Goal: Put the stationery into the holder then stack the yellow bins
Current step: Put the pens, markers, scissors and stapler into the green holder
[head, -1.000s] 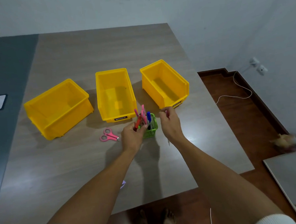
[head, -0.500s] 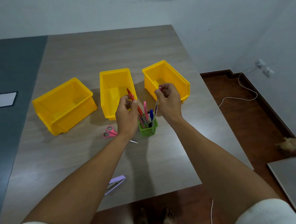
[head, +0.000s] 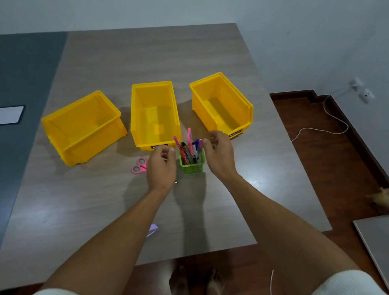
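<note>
The small green mesh plastic holder (head: 192,164) stands upright on the grey wood-grain counter (head: 102,208), bristling with pink, red and blue pens (head: 190,145), just in front of the middle of three open yellow plastic bins (head: 154,114), with its twins to the left (head: 83,126) and right (head: 221,104), all apart from one another. The left hand (head: 162,167) hovers beside the holder with fingers loosely curled, its grip empty as far as I can see; the right hand (head: 220,156) curls near the pen tops, and whether it pinches one I cannot tell; pink-handled scissors (head: 139,166) lie on the counter just left of the left hand.
</note>
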{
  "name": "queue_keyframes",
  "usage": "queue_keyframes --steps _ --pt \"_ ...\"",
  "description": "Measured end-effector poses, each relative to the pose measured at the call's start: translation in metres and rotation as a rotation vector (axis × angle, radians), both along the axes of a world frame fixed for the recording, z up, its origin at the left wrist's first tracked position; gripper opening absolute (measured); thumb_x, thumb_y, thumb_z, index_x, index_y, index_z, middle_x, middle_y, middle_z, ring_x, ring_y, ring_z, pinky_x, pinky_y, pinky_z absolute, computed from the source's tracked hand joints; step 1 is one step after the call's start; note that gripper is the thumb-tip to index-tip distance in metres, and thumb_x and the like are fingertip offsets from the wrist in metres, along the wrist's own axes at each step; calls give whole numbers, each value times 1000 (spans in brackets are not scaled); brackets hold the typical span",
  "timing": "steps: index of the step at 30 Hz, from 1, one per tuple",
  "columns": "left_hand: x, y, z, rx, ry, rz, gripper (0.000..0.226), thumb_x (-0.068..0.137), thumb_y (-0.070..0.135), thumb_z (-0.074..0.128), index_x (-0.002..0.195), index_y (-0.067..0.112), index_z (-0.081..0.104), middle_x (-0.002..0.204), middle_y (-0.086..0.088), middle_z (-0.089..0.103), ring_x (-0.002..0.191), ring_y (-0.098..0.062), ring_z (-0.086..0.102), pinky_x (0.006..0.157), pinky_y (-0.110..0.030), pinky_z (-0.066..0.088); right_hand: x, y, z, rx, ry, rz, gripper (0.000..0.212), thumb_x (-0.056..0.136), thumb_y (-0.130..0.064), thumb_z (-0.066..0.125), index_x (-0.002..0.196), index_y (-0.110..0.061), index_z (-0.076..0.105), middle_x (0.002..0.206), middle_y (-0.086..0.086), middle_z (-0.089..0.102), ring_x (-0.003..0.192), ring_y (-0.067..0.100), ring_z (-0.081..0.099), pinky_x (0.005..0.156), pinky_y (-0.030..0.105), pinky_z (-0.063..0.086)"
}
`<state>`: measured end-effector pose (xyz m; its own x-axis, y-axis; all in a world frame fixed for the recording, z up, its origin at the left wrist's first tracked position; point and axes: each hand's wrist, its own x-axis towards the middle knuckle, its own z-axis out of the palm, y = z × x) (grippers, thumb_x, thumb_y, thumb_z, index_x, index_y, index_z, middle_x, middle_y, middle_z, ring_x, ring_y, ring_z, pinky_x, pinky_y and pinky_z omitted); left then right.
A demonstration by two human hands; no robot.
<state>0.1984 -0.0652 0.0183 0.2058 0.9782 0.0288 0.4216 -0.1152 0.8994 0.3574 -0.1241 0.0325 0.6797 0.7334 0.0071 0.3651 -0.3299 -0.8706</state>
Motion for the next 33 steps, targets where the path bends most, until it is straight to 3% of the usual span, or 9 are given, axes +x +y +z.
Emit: queue_keyframes --steps 3,5,9,15,19,23,27,30,33 --pt "-23 3 -1 -17 109 40 10 98 21 59 93 18 67 79 1 65 78 -25 63 72 -42 55 -7 -6 7 87 -85 49 11 99 -23 56 104 -15 61 92 2 63 81 18 59 66 36 50" --pt "-44 5 -2 -57 166 42 11 93 24 58 96 24 68 79 4 66 83 -27 69 77 -45 58 -16 -11 12 107 -159 140 12 99 -25 57 92 -15 58 76 -1 61 67 20 57 57 37 47" --pt "-82 -15 7 -88 255 50 14 94 18 61 101 20 72 84 0 69 87 -29 69 82 -40 57 -45 -18 13 111 -259 342 16 98 -26 59 92 -13 64 69 -1 60 60 19 54 53 32 39" --pt "-133 -51 -5 -250 388 90 23 87 21 66 109 21 74 100 -1 75 94 -23 70 90 -38 57 -84 -9 -18 -47 -207 566 12 97 -16 57 94 -8 66 82 11 68 75 32 63 61 40 48" --pt "-171 -71 -21 -287 496 -135 55 77 34 80 128 18 67 124 -3 64 110 -22 66 98 -39 53 -99 3 -39 -161 -193 671 20 93 -4 54 110 -4 65 103 18 67 95 40 63 74 40 50" --pt "-199 -77 -40 -253 646 -286 88 60 56 73 138 18 61 132 -5 59 121 -25 59 104 -39 49 -111 20 -58 -297 -271 727 39 89 5 52 127 0 60 125 25 59 114 42 57 94 45 49" --pt "-212 -69 -64 -199 700 -396 70 65 35 81 131 19 64 125 -3 61 117 -27 56 99 -34 47 -120 42 -77 -377 -349 665 36 87 6 50 120 -3 61 121 24 59 115 42 54 92 45 49" --pt "-216 -56 -71 -137 585 -409 41 67 23 83 106 18 72 104 -2 65 98 -25 62 85 -33 50 -126 58 -85 -393 -363 597 31 91 0 53 121 -3 60 121 26 60 115 44 53 90 45 48" --pt "-212 -41 -65 -167 404 -385 38 61 20 84 97 16 74 95 1 64 83 -18 63 73 -22 48 -134 68 -92 -464 -396 531 30 93 -4 55 122 -5 60 121 25 62 114 44 56 92 46 50"
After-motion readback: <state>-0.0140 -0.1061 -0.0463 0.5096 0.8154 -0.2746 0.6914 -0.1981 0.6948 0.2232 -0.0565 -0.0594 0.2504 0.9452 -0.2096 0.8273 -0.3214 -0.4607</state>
